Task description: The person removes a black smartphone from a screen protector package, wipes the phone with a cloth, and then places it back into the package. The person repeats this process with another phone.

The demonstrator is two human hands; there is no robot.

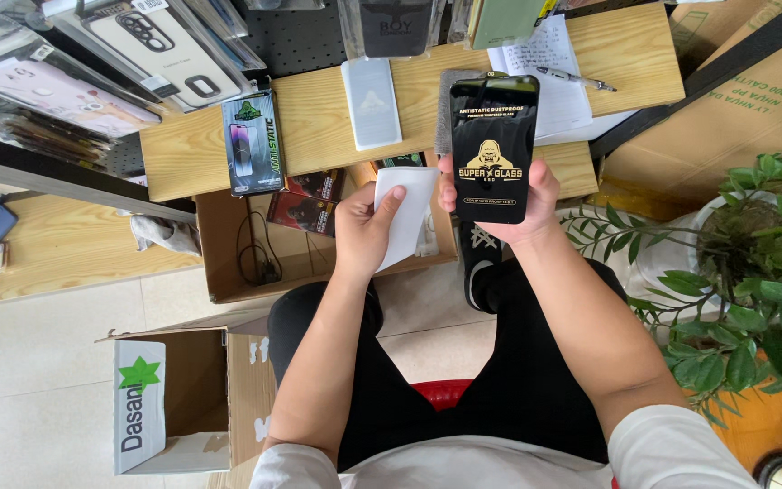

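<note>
The black screen-protector pack [493, 149] hid most of the right hand [509, 204] and covered part of the grey pad behind it on the worktop [319, 118]. Beside the pack, the white sleeve [406, 213] concealed the left hand's [364, 231] fingertips. The potted plant [753, 263], right of the pack, ran off the frame edge.

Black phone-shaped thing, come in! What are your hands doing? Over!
Right hand grips the black glossy screen protector, upright. Left hand pinches a white wipe beside it. Nothing between them; open cardboard box sits below.
</note>
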